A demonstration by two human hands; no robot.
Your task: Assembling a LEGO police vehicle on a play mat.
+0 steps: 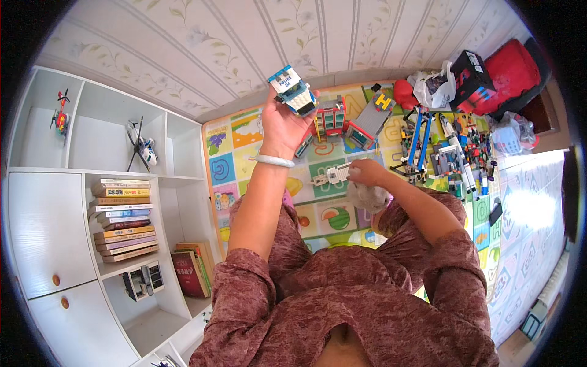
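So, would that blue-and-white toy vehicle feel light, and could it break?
The blue-and-white toy vehicle would probably feel light, since it looks made of small plastic bricks and the left hand alone holds it up. It is likely stiff, yet a hard squeeze might pop pieces off, given its joined parts.

Books (125, 221) stacked in white cabinet (49, 226).

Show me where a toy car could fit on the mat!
Bare mat shows along the left, between the white shelf and left forearm. Another patch lies between the white brick piece in the right hand and the lap. The right side is crowded: blue beams, loose bricks and a plastic bag.
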